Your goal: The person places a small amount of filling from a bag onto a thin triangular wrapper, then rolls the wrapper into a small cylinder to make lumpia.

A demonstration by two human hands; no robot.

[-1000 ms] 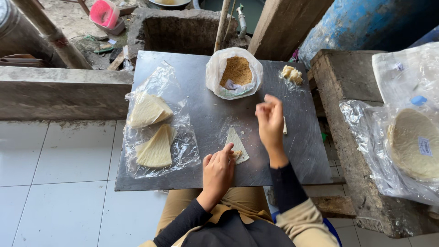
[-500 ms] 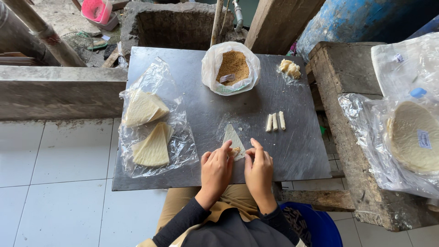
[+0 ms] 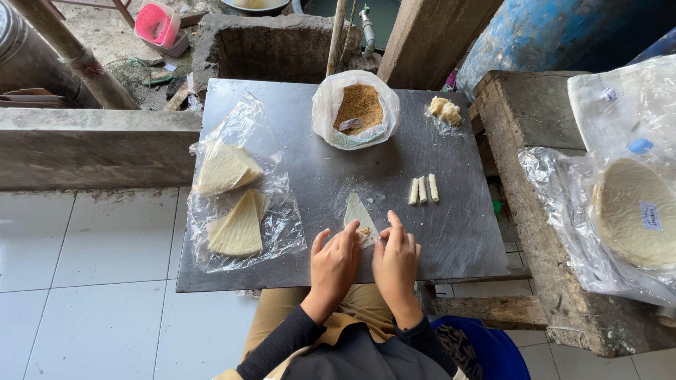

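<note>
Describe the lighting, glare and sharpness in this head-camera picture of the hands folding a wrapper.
Head view: soft, even daylight with faint shadows; the grey metal tray shows a dull sheen; the clear plastic bags glint; both hands and the pale triangular wrapper are sharp; straight edges bow slightly near the borders.

I have just one view, from the camera worn on the person's head. It looks almost straight down over the table (image 3: 282,105), with the person's lap and dark sleeves at the bottom edge and the far side of the table toward the top. It sits close enough that the metal sheet fills the middle of the frame, both hands (image 3: 366,264) landing just below centre. White floor tiles (image 3: 84,295) show at left, a concrete ledge (image 3: 535,141) at right. No second view shares the scene.
</note>
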